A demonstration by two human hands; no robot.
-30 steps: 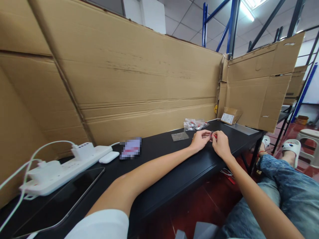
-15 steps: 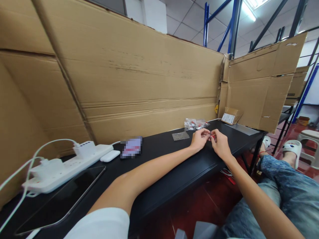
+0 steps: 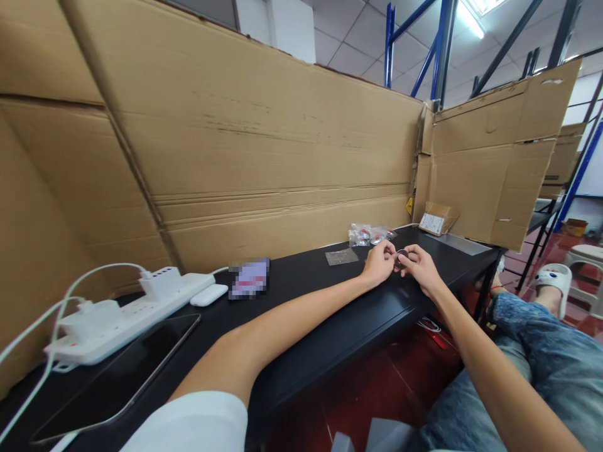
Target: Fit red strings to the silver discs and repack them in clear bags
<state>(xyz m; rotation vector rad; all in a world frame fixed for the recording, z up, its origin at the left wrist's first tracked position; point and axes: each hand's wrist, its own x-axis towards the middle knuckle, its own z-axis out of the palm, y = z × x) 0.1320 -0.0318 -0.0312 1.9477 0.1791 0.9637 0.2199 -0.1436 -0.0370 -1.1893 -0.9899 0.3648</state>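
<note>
My left hand and my right hand meet over the far part of the black table. Between their fingertips they pinch a small dark round part. Both hands have curled fingers closed on it. Just behind the hands lies a flat clear plastic bag, and farther back a heap of small clear bags with red and silver parts.
Cardboard walls close off the table's back and right end. A white power strip with chargers, a white case, a blurred card and a dark tablet lie at the left. A small cardboard box stands at the far end.
The hands have shifted slightly left and lower toward the table. The red bit seen between the fingers before is hidden; a dark round part shows instead.
</note>
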